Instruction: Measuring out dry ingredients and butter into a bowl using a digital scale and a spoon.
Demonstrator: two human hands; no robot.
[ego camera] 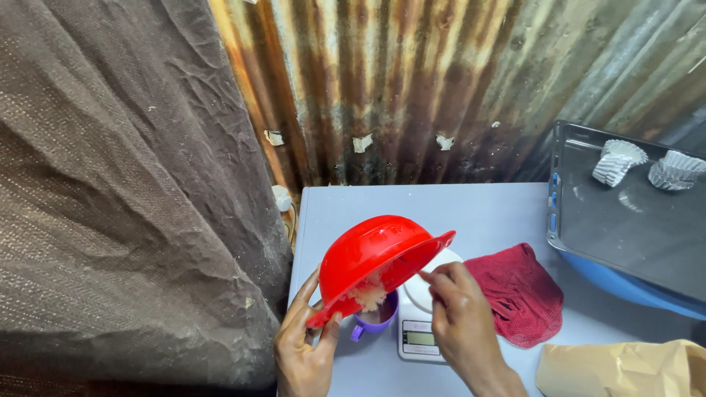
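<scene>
My left hand (303, 344) grips the rim of a red plastic bowl (371, 254) and holds it tipped steeply over a small purple cup (376, 320). A pale, lumpy batter (369, 294) hangs at the bowl's lower edge above the cup. My right hand (460, 316) reaches into the bowl's opening with the fingers pinched together; whether they hold a tool is hidden. Behind the bowl, a white kitchen scale (421, 334) with a small display sits on the table.
A red cloth (518, 290) lies right of the scale on the pale blue table (471, 209). A dark baking tray (632, 220) with white paper cupcake liners (618, 162) rests on a blue basin at right. A tan paper bag (625, 367) lies front right. Brown curtain left, rusty corrugated wall behind.
</scene>
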